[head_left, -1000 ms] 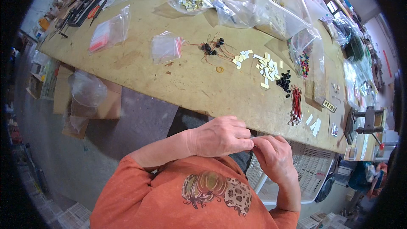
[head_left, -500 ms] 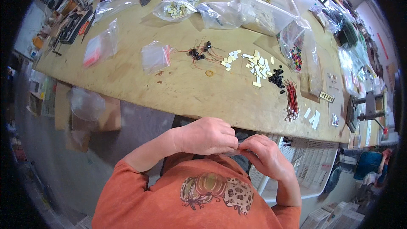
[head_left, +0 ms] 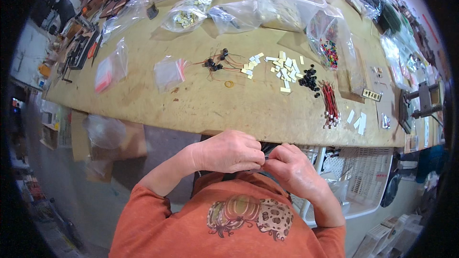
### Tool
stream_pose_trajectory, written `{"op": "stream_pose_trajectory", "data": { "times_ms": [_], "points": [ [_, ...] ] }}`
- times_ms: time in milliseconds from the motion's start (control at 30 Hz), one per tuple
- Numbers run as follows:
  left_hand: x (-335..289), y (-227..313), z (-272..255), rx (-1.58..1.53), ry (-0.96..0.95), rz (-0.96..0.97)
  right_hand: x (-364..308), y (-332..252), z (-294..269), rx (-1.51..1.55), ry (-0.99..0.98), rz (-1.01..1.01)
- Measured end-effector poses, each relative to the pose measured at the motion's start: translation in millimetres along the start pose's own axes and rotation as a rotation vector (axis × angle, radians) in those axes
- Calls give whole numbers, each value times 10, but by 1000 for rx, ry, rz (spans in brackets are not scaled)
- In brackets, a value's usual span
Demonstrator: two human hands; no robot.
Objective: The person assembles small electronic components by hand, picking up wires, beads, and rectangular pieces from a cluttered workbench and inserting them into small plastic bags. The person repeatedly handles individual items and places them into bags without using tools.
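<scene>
My left hand (head_left: 229, 152) and my right hand (head_left: 294, 169) meet just off the near edge of the workbench (head_left: 191, 110), in front of my orange shirt. The fingers of both are curled closed, with their tips almost touching. Whatever lies between them is too small and hidden to make out. Nearest on the bench are a bundle of red and black wires (head_left: 330, 105) with small white connectors and a pile of small black round parts (head_left: 309, 79). Beside these lie pale adhesive strips (head_left: 286, 69) in a heap.
Black parts with wires (head_left: 217, 61) lie left of the strips, near a stack of small zip bags (head_left: 168, 74) and a rubber band (head_left: 229, 84). Clear bins (head_left: 291, 7) and filled bags (head_left: 187, 14) line the back. A metal press (head_left: 425, 100) stands right; a white basket (head_left: 368, 177) sits below.
My view has shifted slightly, so the bench items sit a little differently in it. My right hand has turned and drawn in against the left fingertips. Both hands stay closed.
</scene>
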State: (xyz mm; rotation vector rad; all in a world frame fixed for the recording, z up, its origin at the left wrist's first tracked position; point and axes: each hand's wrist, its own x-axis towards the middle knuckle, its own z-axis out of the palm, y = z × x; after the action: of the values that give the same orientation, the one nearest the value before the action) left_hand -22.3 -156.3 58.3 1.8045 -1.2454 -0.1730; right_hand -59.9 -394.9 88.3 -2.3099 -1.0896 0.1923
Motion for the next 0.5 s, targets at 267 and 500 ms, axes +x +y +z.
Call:
{"op": "stream_pose_trajectory", "data": {
  "times_ms": [267,500],
  "points": [
    [69,-441,-584,352,378,-336,-21,41,23,-61,83,17],
    [-43,-977,-928,783,351,-483,-10,44,42,-43,220,67]
  ]
}}
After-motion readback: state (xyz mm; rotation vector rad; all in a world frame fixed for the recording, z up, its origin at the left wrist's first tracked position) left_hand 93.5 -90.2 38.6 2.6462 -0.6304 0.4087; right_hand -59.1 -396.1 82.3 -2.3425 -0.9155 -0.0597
